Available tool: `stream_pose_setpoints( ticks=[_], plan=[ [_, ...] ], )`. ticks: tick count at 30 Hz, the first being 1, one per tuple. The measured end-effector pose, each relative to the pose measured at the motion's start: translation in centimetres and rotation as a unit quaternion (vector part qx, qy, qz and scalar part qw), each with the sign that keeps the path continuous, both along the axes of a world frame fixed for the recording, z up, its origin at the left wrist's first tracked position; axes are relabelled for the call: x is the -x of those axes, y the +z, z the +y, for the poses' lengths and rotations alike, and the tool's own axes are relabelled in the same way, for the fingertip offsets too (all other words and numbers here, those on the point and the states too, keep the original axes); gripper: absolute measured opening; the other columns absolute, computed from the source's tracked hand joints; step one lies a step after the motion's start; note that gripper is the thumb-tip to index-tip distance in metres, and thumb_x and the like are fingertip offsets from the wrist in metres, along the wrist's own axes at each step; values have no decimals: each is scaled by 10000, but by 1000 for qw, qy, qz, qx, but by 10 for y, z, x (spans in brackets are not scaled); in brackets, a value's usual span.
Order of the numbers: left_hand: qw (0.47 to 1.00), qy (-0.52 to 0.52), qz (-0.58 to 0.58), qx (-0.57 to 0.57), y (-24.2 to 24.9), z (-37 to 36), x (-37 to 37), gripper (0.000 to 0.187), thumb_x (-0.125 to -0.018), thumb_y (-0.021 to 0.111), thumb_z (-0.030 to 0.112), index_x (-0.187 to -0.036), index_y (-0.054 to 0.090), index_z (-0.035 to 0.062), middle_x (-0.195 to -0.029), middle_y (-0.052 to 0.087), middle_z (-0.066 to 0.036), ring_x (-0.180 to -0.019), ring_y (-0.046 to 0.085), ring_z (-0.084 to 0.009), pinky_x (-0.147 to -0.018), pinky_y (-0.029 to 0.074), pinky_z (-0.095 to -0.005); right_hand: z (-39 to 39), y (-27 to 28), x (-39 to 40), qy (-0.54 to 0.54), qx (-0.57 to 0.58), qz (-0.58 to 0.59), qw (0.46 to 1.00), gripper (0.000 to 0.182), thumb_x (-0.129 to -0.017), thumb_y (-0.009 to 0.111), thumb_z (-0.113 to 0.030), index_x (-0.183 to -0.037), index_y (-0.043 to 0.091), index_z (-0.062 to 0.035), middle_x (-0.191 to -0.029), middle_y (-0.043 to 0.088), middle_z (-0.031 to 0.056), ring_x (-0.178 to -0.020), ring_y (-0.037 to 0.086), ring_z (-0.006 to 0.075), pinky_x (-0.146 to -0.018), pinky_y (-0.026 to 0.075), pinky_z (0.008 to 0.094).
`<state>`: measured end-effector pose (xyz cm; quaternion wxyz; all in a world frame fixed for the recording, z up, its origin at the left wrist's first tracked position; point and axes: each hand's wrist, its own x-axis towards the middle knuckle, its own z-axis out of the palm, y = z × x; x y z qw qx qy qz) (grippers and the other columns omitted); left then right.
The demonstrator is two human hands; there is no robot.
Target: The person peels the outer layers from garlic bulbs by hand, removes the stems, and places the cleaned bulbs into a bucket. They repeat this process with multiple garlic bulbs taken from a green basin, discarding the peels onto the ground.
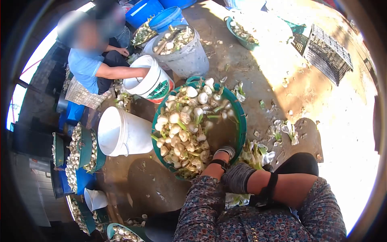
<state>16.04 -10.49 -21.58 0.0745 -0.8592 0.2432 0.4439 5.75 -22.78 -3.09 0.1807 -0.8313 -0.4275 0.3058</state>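
A round green tub (242, 117) in front of me holds white garlic bulbs (183, 135) with green stems, heaped on its left side, and murky water on its right. My left hand (226, 152), in a grey striped glove, reaches in over the near edge, beside the bulbs; its fingers are hidden. Crossing from the right, my right hand (237, 177) in a grey glove is near the tub's lower right rim, close to my left wrist. Its fingers cannot be made out, nor whether it holds anything. Leafy trimmings (256, 155) lie just right of the tub.
Another person (86, 66) sits at upper left, one arm inside a white bucket (139, 76). A second white bucket (131, 133) stands left of the tub, a grey barrel (187, 60) behind it. Filled green basins (84, 147) line the left; a black crate (328, 54) is upper right.
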Motion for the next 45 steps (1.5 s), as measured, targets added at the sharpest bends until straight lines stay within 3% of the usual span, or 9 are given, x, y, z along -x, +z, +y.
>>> stream_pose_setpoints(
  ticks=[5, 8, 11, 16, 21, 23, 26, 39, 45],
  plan=[
    [897, 408, 93, 143, 1, 13, 18, 452, -921, 516, 347, -1273, 550, 65, -1294, 559, -155, -1161, 545, -333, -983, 432, -400, -9, 46, -28, -28, 57, 28, 998, 379, -833, 602, -404, -1033, 663, -88, -875, 685, 160, -831, 671, 323, -714, 528, 438],
    [745, 484, 76, 452, -161, 103, 22, 554, -881, 616, 343, -1334, 461, 64, -1270, 555, -143, -1119, 569, -283, -934, 467, -380, -13, 58, -42, -120, 57, -3, 991, 498, -849, 578, -460, -1141, 601, -57, -994, 669, 176, -912, 656, 334, -770, 518, 435],
    [719, 532, -90, 438, 103, 75, 50, 601, -852, 687, 215, -1355, 401, 51, -1255, 530, -143, -1118, 557, -233, -921, 482, -344, -10, 55, -44, -288, -53, -37, 955, 679, -870, 542, -535, -1307, 456, -23, -1121, 623, 225, -1033, 609, 376, -882, 481, 433],
    [595, 487, -33, 639, 185, 79, 92, 549, -846, 679, 63, -1333, 429, 20, -1269, 529, -90, -1127, 528, -191, -983, 435, -304, 11, 47, -41, -306, -135, 45, 941, 637, -842, 630, -495, -1274, 504, -44, -1090, 640, 202, -1025, 620, 355, -882, 487, 412],
    [618, 490, -86, 609, 230, 89, 129, 478, -867, 661, 76, -1294, 463, -8, -1193, 576, -88, -1072, 560, -156, -904, 483, -295, 28, 55, -31, -259, -244, 55, 933, 526, -838, 688, -383, -1234, 545, -69, -1022, 666, 158, -960, 657, 308, -832, 516, 379],
    [484, 564, -13, 669, 230, 92, 141, 433, -877, 640, 57, -1275, 481, -7, -1150, 591, -91, -1032, 577, -162, -844, 506, -273, 32, 56, -22, -243, -243, 48, 938, 529, -838, 688, -381, -1245, 541, -76, -1011, 668, 154, -952, 660, 302, -830, 517, 377],
    [447, 611, -38, 653, 219, 95, 150, 371, -875, 614, 15, -1231, 511, 2, -1127, 591, -89, -1014, 579, -174, -836, 507, -275, 32, 58, -14, -231, -249, 12, 941, 478, -839, 686, -361, -1208, 564, -84, -959, 669, 144, -908, 666, 295, -808, 522, 378],
    [658, 455, -381, 464, 209, 83, 143, 439, -772, 736, 96, -1134, 508, -3, -1019, 622, -102, -877, 621, -171, -840, 500, -303, 39, 53, -19, -259, -242, -202, 913, 179, -830, 606, -252, -876, 643, -83, -770, 655, 141, -746, 648, 339, -674, 519, 443],
    [536, 548, -173, 619, 217, 94, 147, 449, -819, 657, 29, -1227, 470, 22, -1100, 566, -75, -942, 577, -143, -816, 508, -292, 43, 44, -26, -304, -332, -18, 893, 225, -819, 648, -260, -853, 648, -38, -722, 648, 149, -633, 637, 291, -618, 519, 372]
  ],
)
